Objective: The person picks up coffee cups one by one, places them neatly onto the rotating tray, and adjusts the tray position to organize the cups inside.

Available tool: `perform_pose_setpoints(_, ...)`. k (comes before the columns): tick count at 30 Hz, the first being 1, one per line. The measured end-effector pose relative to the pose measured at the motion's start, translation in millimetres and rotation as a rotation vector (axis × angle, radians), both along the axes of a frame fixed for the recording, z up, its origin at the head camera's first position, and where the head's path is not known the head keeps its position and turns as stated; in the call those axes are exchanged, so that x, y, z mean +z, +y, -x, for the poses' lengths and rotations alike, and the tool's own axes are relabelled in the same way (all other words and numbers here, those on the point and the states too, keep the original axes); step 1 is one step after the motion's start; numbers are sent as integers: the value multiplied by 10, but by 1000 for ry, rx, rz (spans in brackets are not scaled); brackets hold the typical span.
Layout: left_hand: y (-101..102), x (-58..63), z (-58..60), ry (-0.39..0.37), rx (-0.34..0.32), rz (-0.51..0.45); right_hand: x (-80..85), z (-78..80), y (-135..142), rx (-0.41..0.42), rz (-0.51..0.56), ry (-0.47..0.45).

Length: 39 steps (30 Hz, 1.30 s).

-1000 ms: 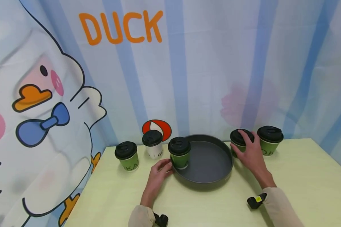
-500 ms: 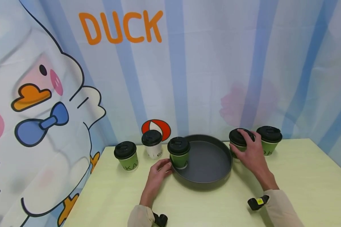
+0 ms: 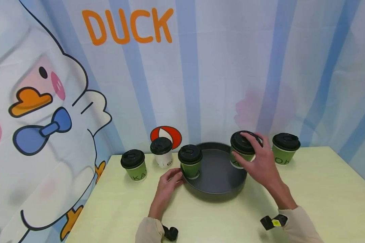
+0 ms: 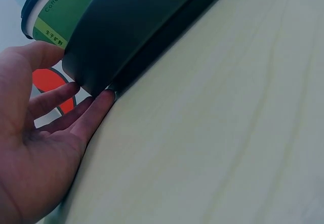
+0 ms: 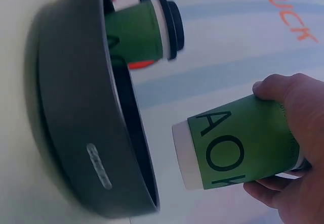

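Observation:
My right hand [image 3: 255, 158] grips a green paper coffee cup [image 5: 228, 143] with a black lid and holds it up over the right side of a round dark grey pan [image 3: 219, 189]. In the right wrist view the cup's white base is above the pan's rim, apart from it. My left hand [image 3: 165, 189] touches the pan's left outer wall; in the left wrist view its fingertips [image 4: 106, 96] rest against the wall near the tabletop. Another green cup [image 3: 191, 165] stands upright inside the pan at its left.
A green lidded cup [image 3: 137, 170] and a white lidded cup [image 3: 163, 158] stand left of the pan. One more green cup [image 3: 284, 153] is at the right, near the back edge. A printed curtain [image 3: 219, 67] hangs behind the yellowish table [image 3: 115, 209].
My right hand has lifted the green paper coffee cup off the table beside the pan and carried it left over the pan. The left hand stays at the pan's wall.

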<state>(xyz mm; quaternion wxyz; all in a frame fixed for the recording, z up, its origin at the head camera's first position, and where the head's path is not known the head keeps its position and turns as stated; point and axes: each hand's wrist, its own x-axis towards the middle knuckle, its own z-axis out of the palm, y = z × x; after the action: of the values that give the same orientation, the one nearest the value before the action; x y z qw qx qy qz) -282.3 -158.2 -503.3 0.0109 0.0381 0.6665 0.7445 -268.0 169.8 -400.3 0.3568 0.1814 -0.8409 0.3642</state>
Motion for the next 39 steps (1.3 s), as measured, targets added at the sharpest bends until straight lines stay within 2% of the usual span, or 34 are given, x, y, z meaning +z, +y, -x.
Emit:
perform_pose_setpoints(7,-6,10,-6,-7,4,3,-130,-104,-396,168,-49,-78)
perform_pose_setpoints(16,4,-5,9,-3,-1,-10,-311,-175,-606,274,-112,-174)
perform_pose_setpoints(30,-4,-18,2,-4,7,-13,-476,-178,-739,293,-165,-187)
perform_pose_setpoints(35,2,-15,12,0,8,-10,-427,-173,-682,320,-179,-218)
perform_pose_setpoints(39,8,-9,10,-1,13,-3,-341,-114,-506,336,-119,-204)
